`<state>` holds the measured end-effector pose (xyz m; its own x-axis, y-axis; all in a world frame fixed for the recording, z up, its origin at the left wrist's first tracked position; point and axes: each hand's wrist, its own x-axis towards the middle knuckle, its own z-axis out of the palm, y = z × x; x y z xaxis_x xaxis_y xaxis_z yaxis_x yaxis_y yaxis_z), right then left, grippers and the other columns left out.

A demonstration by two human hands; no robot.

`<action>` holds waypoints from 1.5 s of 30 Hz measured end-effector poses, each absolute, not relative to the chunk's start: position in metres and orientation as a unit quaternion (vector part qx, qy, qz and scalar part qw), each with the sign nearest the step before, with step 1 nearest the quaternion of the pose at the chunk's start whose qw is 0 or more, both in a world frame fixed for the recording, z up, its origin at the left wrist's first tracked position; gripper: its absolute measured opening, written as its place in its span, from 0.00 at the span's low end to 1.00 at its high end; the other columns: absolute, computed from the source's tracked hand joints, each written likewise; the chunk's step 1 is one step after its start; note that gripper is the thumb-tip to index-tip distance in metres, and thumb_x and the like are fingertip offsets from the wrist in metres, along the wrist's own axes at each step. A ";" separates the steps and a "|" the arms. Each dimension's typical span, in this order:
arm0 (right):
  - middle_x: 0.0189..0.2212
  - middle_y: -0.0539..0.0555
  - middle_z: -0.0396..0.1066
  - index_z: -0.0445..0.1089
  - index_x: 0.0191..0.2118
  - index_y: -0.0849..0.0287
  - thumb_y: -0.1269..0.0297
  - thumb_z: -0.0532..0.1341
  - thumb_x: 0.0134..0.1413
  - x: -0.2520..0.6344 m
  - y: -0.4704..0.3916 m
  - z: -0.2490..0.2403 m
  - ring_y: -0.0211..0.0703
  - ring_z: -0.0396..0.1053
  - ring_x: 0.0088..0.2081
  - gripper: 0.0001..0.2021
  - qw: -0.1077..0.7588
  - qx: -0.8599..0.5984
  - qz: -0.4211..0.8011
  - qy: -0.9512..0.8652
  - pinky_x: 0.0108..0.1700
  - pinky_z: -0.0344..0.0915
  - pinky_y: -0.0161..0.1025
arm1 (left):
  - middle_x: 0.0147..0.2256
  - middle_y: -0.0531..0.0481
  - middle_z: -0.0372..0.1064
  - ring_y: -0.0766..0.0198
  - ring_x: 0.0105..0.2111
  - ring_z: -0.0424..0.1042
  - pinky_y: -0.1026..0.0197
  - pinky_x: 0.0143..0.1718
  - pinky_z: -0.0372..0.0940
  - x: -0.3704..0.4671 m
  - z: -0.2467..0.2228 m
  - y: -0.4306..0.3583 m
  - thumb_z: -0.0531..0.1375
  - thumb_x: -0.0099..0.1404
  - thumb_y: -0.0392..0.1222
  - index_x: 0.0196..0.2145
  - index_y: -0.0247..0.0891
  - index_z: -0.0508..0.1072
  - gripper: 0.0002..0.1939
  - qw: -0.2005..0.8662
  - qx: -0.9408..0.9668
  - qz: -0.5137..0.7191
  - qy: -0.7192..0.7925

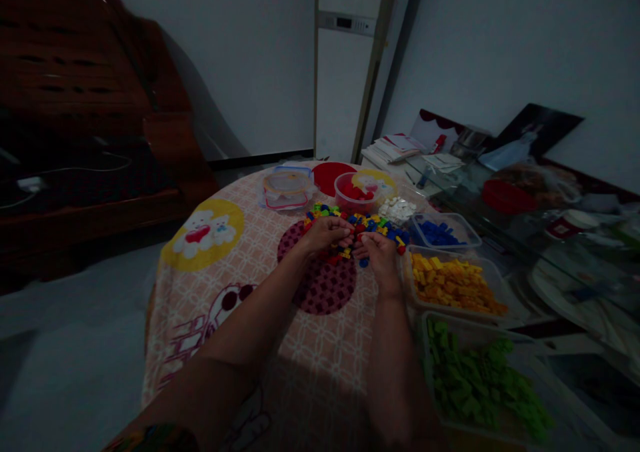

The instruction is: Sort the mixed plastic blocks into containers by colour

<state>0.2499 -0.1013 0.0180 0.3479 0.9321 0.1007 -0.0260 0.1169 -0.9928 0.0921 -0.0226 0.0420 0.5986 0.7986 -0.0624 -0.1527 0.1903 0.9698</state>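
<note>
Over the middle of the patterned tablecloth, my left hand (330,234) is closed, thumb and fingers pinched together, with a bit of red showing at the fingertips. Close on its right, my right hand (379,253) pinches a small red toy brick (361,237). The fingertips of the two hands are only slightly apart. Just beyond and around them lies a pile of mixed toy bricks (375,223) in blue, yellow, green and red, partly hidden behind the hands. Dim light and small size blur the exact shapes.
Along the right edge stand tubs of blue bricks (440,232), yellow bricks (453,282) and green bricks (480,379). White bricks (397,210) and a round tub with red bricks (356,192) are farther back. Stacked lidded containers (287,189) sit back left. A cluttered glass table (505,229) adjoins.
</note>
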 end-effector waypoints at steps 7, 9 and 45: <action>0.22 0.51 0.76 0.73 0.32 0.59 0.48 0.66 0.45 0.250 -0.101 0.016 0.40 0.72 0.20 0.17 0.625 -0.548 0.382 -0.404 0.24 0.69 0.36 | 0.21 0.52 0.74 0.70 0.20 0.71 0.65 0.28 0.70 0.113 0.053 0.007 0.67 0.54 0.30 0.31 0.30 0.75 0.05 0.646 0.500 0.440 0.373; 0.22 0.51 0.75 0.73 0.32 0.59 0.49 0.66 0.45 0.250 -0.101 0.016 0.40 0.71 0.20 0.17 0.627 -0.548 0.381 -0.401 0.23 0.69 0.36 | 0.22 0.52 0.74 0.69 0.21 0.72 0.64 0.30 0.71 0.123 0.060 0.020 0.66 0.55 0.30 0.31 0.30 0.75 0.05 0.622 0.497 0.476 0.373; 0.21 0.50 0.74 0.75 0.31 0.59 0.56 0.68 0.37 0.250 -0.103 0.020 0.40 0.72 0.21 0.13 0.616 -0.558 0.400 -0.386 0.23 0.67 0.34 | 0.19 0.55 0.73 0.66 0.21 0.66 0.66 0.26 0.55 0.051 0.042 -0.006 0.66 0.43 0.30 0.19 0.42 0.80 0.07 0.379 0.834 0.139 0.376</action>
